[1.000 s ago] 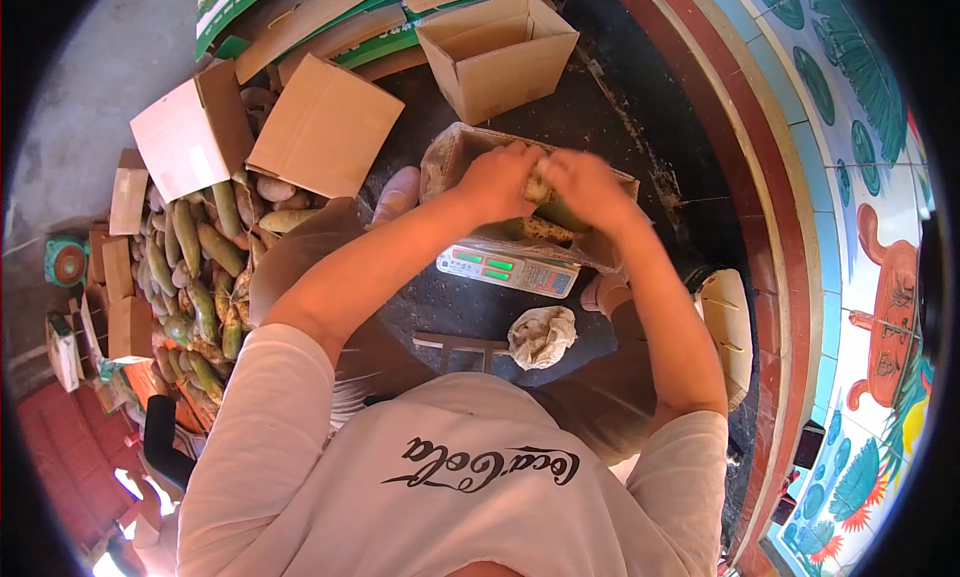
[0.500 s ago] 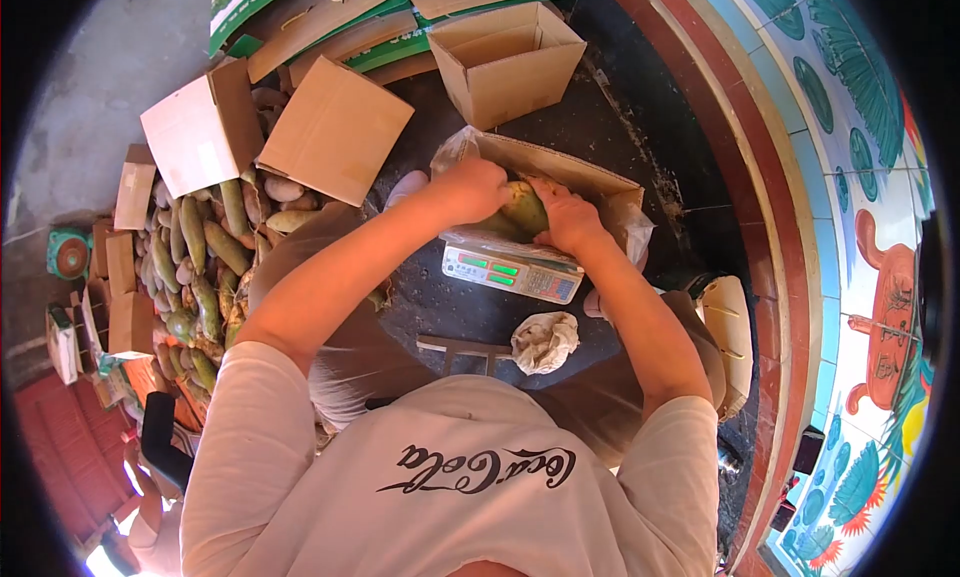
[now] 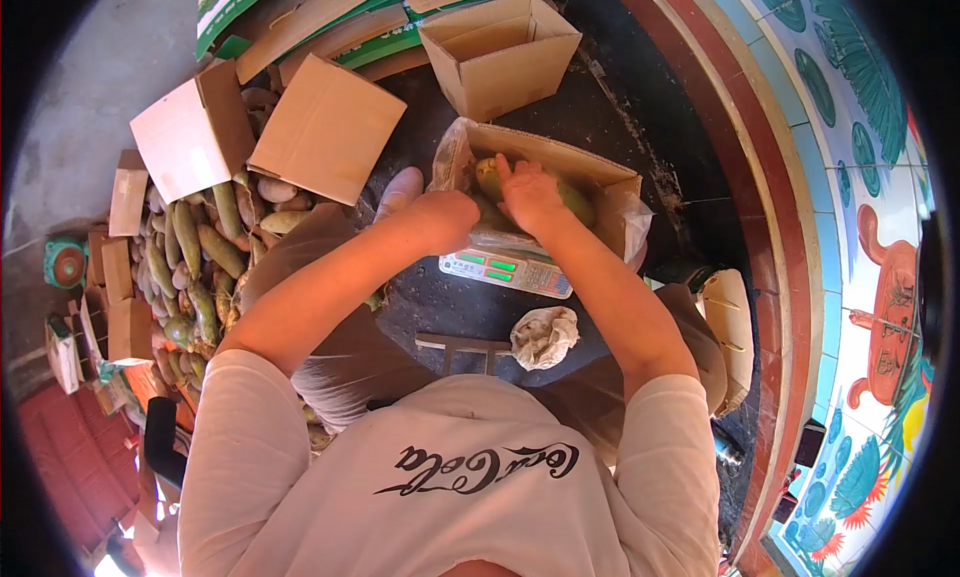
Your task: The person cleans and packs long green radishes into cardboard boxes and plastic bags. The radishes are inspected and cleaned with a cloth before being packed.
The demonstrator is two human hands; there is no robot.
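An open cardboard box [image 3: 590, 157] with a clear plastic liner [image 3: 455, 145] sits on a digital scale [image 3: 505, 270] with lit green displays. Inside lie thick green vegetables that look like radishes; one green vegetable [image 3: 576, 205] shows right of my right hand. My right hand [image 3: 530, 192] reaches into the box, fingers stretched out and apart over the vegetables. My left hand [image 3: 450, 222] is closed at the near left corner of the box, by the liner's edge. Its fingertips are hidden, so I cannot see what they hold.
A pile of green and brownish vegetables [image 3: 190, 267] lies at left, with cardboard boxes [image 3: 328, 127] on it. An open box [image 3: 510, 62] stands behind mine. A crumpled whitish bag [image 3: 544, 338] is near my legs. A tiled wall [image 3: 855, 227] curves along the right.
Both hands were around a green vegetable in the box. My left hand has drawn back to the near left corner; my right hand has shifted left and spread its fingers over the vegetables.
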